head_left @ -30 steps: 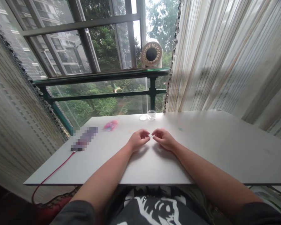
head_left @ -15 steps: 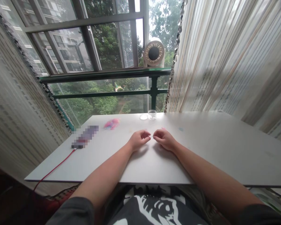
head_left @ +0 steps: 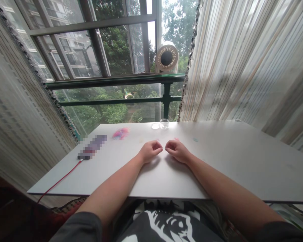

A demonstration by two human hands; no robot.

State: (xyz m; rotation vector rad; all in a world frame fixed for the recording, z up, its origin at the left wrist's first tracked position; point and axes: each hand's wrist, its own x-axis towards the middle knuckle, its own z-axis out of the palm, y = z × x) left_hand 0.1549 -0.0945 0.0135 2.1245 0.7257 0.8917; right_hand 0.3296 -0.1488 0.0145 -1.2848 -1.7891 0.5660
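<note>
My left hand (head_left: 149,151) and my right hand (head_left: 176,149) rest side by side on the white table (head_left: 229,161), fingertips almost touching. Both have curled, pinched fingers. Whatever lies between the fingertips is too small to make out. A pink and blue heap of small bits (head_left: 120,133) lies to the far left of my hands. A small clear jar (head_left: 164,124) and its lid (head_left: 155,126) stand at the table's far edge, beyond my hands. Tiny coloured specks (head_left: 195,139) lie near my right hand.
A blurred-out flat device (head_left: 92,151) with a red cable (head_left: 58,181) lies at the table's left side. A small round fan (head_left: 167,57) sits on the green railing (head_left: 111,80) behind the table. Striped curtains (head_left: 244,60) hang on both sides.
My hands have drawn slightly closer, fingertips now nearly meeting. The view has shifted a little to the left.
</note>
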